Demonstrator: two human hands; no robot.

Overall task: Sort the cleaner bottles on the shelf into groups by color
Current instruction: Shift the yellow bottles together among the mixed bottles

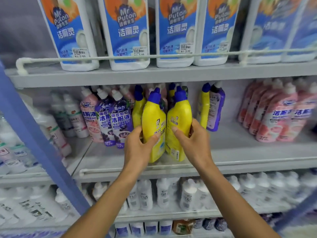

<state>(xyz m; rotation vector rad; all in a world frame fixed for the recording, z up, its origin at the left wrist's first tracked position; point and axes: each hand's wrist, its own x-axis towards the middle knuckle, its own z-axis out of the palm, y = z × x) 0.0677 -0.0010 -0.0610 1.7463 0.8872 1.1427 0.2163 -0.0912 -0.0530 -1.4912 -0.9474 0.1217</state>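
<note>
From my feed the light is bright, even and soft, with only faint shade beneath the shelf boards (154, 74). The centre reads sharp; the pink bottles (277, 115) at right and white bottles (188, 194) below smear into blur (edges worst). Wide-angle bending curves the blue upright (42, 143) at left.

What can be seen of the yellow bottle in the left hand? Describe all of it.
The yellow bottle looks like glossy plastic, with a blue angled cap and a printed front label in dark and white characters, partly blurred. It stands upright or nearly so at the front of the middle shelf, its base near the front rail. The left hand grips its lower left side, thumb across the label. Its right side sits against a second yellow bottle, held by the right hand. Purple bottles stand just left.
</note>
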